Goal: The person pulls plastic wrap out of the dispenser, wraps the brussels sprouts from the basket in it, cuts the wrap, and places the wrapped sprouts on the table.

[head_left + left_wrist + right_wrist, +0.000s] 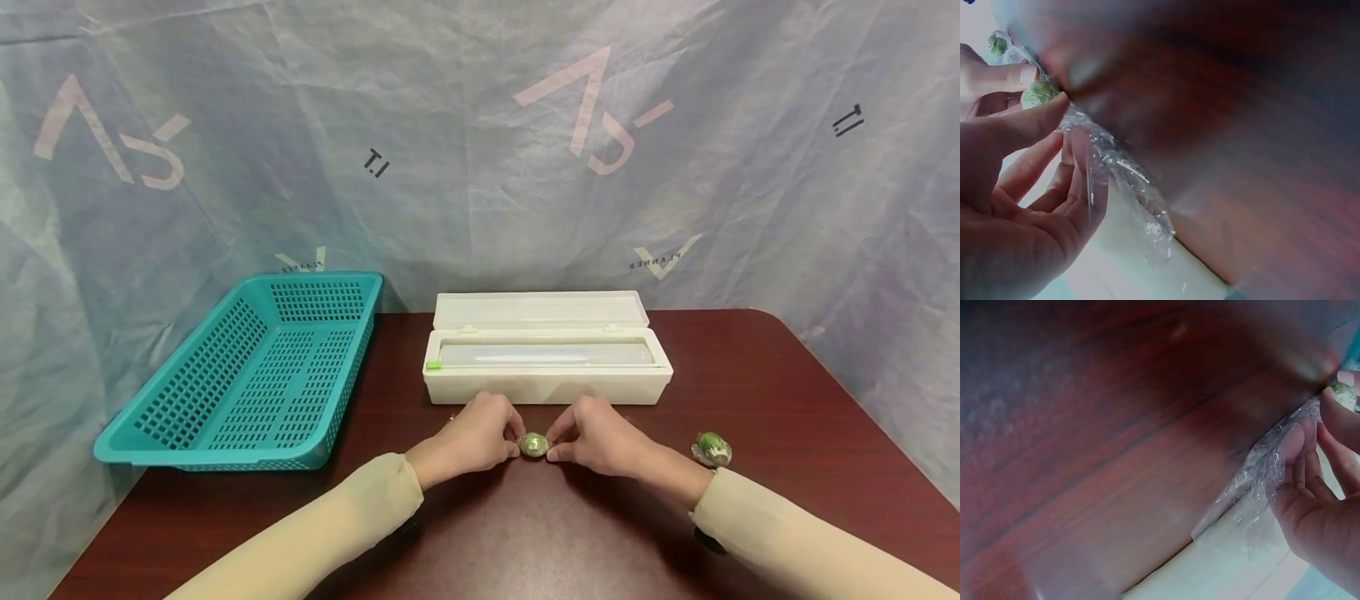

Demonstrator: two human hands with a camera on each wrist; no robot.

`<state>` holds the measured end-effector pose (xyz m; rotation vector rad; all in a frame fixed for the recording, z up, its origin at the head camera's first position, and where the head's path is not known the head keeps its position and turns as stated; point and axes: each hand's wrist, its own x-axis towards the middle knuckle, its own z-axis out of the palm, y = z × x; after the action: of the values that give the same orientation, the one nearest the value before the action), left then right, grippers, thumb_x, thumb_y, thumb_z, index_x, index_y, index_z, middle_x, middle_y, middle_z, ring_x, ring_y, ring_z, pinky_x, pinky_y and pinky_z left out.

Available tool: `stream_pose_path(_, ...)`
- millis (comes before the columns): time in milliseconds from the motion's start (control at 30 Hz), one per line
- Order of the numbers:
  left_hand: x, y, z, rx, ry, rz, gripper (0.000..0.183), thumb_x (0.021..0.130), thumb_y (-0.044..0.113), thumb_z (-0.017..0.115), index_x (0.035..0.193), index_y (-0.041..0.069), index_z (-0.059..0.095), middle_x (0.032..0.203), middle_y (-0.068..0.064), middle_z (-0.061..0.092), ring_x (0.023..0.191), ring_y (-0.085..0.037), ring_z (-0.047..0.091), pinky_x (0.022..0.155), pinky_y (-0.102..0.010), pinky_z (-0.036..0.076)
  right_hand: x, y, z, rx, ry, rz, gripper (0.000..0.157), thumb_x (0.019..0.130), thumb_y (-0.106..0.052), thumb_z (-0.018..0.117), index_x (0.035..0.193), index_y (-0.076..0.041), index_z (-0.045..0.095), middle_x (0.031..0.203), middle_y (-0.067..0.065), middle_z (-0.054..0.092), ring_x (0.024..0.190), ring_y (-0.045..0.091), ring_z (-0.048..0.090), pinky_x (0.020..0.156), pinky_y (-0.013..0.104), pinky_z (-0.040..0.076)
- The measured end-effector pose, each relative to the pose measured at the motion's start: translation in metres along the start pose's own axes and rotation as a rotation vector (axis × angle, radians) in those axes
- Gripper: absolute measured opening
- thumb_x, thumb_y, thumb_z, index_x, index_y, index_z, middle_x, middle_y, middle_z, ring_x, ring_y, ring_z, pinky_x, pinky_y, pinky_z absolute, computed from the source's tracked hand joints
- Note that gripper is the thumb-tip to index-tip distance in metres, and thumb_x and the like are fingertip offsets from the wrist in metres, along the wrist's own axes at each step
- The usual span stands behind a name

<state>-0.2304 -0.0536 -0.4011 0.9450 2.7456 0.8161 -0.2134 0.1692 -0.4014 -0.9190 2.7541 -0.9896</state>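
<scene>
A small round green vegetable (533, 445), wrapped in cling film, is between the two hands just above the dark table. My left hand (483, 433) pinches the gathered film at its left side between thumb and fingers. From the other side, my right hand (596, 437) pinches the film in the same way. In the left wrist view a crinkled tail of cling film (1132, 178) trails past the left fingers. Another loose tail of cling film (1254, 481) hangs by the right fingers in the right wrist view.
Behind the hands stands a white cling film box (547, 387), its lid raised and a roll inside. A teal plastic basket (330, 450) is at the left. Another wrapped green and white vegetable (712, 448) lies on the table (810, 417) beyond the right forearm. A grey sheet (465, 208) hangs behind.
</scene>
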Motion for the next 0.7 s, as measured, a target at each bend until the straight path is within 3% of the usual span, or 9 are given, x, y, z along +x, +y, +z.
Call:
stream_pose_path(100, -0.0034, 0.0003, -0.0023, -0.006, 0.015, 0.004, 0.012, 0.084, 0.001, 0.087, 0.093, 0.006, 0.082, 0.075, 0.008, 0.071, 0.069, -0.001, 0.06, 0.066, -0.02, 0.051, -0.002, -0.0014, -0.001, 0.002, 0.004, -0.01, 0.012, 0.082, -0.001, 0.089, 0.091, -0.007, 0.083, 0.082, -0.006, 0.076, 0.072, 0.005, 0.066, 0.064, 0.025, 0.054)
stream_pose_path(400, -0.0023, -0.0007, -0.0015, 0.058, 0.062, 0.021, 0.015, 0.085, 0.005, 0.088, 0.075, 0.014, 0.081, 0.07, 0.011, 0.072, 0.07, -0.002, 0.059, 0.065, -0.02, 0.05, -0.0008, -0.0004, 0.0, -0.008, 0.022, 0.011, 0.011, 0.082, -0.002, 0.088, 0.081, -0.012, 0.082, 0.078, -0.009, 0.075, 0.072, 0.004, 0.062, 0.064, 0.025, 0.052)
stream_pose_path(700, -0.0005, -0.0024, 0.0037, 0.091, 0.057, 0.051, 0.014, 0.08, 0.002, 0.088, 0.075, 0.012, 0.079, 0.07, 0.01, 0.069, 0.069, -0.004, 0.058, 0.065, -0.02, 0.05, 0.0012, 0.0016, 0.0033, -0.028, 0.03, -0.019, 0.014, 0.085, -0.002, 0.086, 0.078, -0.013, 0.081, 0.077, -0.01, 0.074, 0.074, 0.002, 0.062, 0.066, 0.025, 0.052)
